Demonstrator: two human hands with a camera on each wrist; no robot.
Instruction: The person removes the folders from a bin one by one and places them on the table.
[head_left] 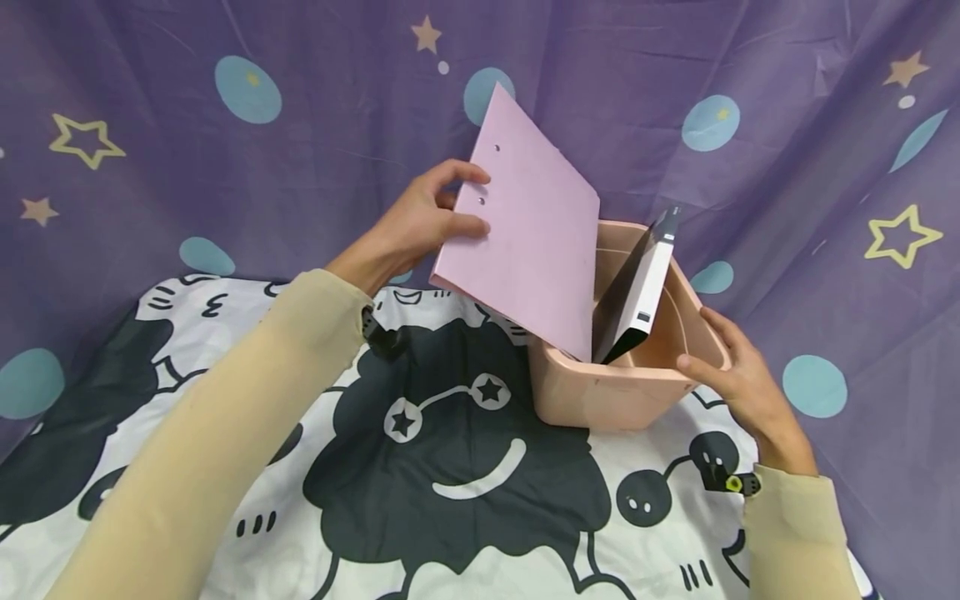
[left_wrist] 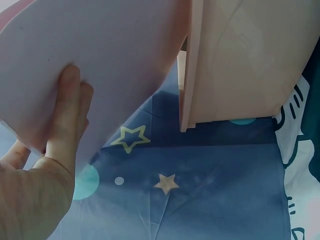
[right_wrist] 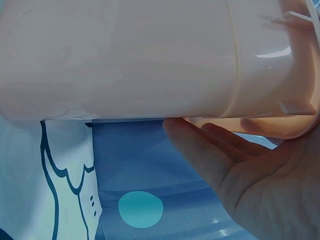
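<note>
My left hand point(head_left: 423, 218) grips a pink file folder point(head_left: 525, 225) by its left edge, near two small rivets. In the left wrist view several fingers point(left_wrist: 67, 105) of that hand lie along the folder's back face. Tilted, the folder has its lower right end inside the peach plastic bin point(head_left: 600, 400). Next to it a black and white flat box-like item point(head_left: 645, 287) leans in the bin, its top end above the rim. My right hand point(head_left: 750, 387) holds the bin's right side at the rim. The right wrist view shows its fingers point(right_wrist: 195, 145) against the bin wall.
The bin stands on a white cloth point(head_left: 555, 575) with black cartoon sheep, close to a purple curtain point(head_left: 600, 50) with stars and blue ovals. The curtain hangs right behind the bin and the folder.
</note>
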